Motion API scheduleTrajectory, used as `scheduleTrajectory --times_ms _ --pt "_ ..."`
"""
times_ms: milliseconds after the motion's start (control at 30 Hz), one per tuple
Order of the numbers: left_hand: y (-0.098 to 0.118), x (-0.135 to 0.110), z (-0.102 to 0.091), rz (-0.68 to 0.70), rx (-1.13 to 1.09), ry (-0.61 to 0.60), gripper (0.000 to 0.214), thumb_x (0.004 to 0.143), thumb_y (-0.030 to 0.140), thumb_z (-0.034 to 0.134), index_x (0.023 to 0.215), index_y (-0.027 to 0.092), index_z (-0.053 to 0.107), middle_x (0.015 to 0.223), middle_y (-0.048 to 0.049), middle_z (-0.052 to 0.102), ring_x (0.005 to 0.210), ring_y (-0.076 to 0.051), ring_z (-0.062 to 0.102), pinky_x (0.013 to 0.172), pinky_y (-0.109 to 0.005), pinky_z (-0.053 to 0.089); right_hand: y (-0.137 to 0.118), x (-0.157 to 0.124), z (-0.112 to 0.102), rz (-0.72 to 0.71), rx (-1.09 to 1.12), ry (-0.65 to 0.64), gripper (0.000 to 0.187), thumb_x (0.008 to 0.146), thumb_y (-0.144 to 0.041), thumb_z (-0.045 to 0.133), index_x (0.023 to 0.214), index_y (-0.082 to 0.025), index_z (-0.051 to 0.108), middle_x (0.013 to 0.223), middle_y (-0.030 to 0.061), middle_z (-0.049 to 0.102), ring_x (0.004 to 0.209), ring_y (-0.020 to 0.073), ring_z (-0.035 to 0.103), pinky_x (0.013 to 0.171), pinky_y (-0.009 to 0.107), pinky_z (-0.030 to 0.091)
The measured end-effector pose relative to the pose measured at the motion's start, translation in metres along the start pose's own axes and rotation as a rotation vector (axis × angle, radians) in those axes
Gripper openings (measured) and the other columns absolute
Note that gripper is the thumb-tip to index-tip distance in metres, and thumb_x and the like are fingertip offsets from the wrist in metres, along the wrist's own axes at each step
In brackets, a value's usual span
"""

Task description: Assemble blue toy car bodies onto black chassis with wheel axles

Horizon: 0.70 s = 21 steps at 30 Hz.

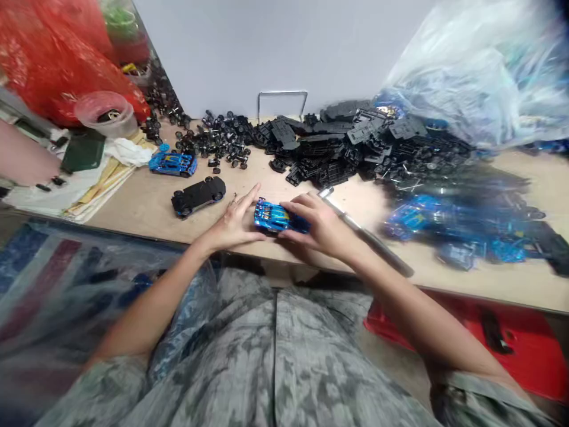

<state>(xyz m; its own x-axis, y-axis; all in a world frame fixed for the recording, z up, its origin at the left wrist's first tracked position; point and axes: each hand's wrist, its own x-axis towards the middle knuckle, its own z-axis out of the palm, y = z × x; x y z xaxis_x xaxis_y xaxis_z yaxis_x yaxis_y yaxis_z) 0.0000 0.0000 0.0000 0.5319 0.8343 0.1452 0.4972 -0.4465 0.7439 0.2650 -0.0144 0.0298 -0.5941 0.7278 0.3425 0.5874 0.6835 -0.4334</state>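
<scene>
1. Our right hand [317, 225] gripped the blue toy car [272, 216] from above, fingers curled over its end.
2. Our left hand [233, 222] stayed open, fingers spread, just beside the car, over the wooden bench [133, 207].

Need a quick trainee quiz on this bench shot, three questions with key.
1. True or false: the right hand rests on the blue toy car.
2. Which lies closest to the right hand? A: black wheels; B: metal rod; C: red bag.
3. What colour is the loose toy car nearest the left hand?

Key: 1 true; 2 B; 3 black.
</scene>
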Motion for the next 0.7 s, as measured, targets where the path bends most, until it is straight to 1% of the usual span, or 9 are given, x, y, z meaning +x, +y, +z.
scheduleTrajectory --times_ms 133,267,433,600,700 --pt "-0.008 -0.002 0.001 0.006 -0.029 0.031 0.122 0.07 0.037 0.091 0.167 0.027 0.018 0.142 -0.016 0.062 0.134 -0.035 0.057 0.122 -0.056 0.035 0.0 0.0 0.003 0.015 0.004 -0.02 0.05 0.092 -0.044 0.072 0.132 -0.015 0.065 0.113 0.0162 0.065 0.099 0.0306 0.062 0.085 0.048 0.057" --pt "-0.012 -0.001 0.004 0.03 -0.028 0.072 0.125 0.067 0.031 0.093 0.167 0.027 0.019 0.132 -0.0139 0.067 0.128 -0.034 0.061 0.121 -0.057 0.036 -0.001 0.002 0.003 0.017 -0.002 -0.041 0.048 0.092 -0.044 0.072 0.132 -0.017 0.066 0.111 0.0154 0.065 0.098 0.0305 0.062 0.086 0.048 0.056" --pt "-0.013 -0.002 0.005 0.07 -0.031 0.095 0.124 0.067 0.031 0.093 0.167 0.028 0.02 0.131 -0.0135 0.066 0.124 -0.032 0.062 0.118 -0.054 0.039 -0.003 0.002 0.002 0.012 -0.007 -0.066 0.05 0.093 -0.044 0.071 0.134 -0.017 0.065 0.112 0.0154 0.066 0.1 0.0307 0.061 0.086 0.048 0.056" --pt "-0.014 -0.003 0.005 0.065 -0.016 0.101 0.123 0.067 0.031 0.093 0.167 0.026 0.02 0.129 -0.0143 0.066 0.122 -0.032 0.062 0.113 -0.052 0.044 -0.001 0.001 0.004 0.024 -0.009 -0.084 0.051 0.093 -0.048 0.07 0.133 -0.015 0.066 0.11 0.016 0.066 0.098 0.0304 0.06 0.084 0.047 0.056" --pt "-0.015 -0.002 0.005 0.084 -0.015 0.093 0.123 0.068 0.032 0.092 0.167 0.026 0.018 0.128 -0.0138 0.066 0.123 -0.032 0.062 0.114 -0.052 0.043 0.004 -0.001 0.003 0.017 -0.004 -0.083 0.06 0.091 -0.051 0.072 0.138 -0.015 0.062 0.113 0.0168 0.066 0.102 0.0318 0.06 0.088 0.05 0.056"
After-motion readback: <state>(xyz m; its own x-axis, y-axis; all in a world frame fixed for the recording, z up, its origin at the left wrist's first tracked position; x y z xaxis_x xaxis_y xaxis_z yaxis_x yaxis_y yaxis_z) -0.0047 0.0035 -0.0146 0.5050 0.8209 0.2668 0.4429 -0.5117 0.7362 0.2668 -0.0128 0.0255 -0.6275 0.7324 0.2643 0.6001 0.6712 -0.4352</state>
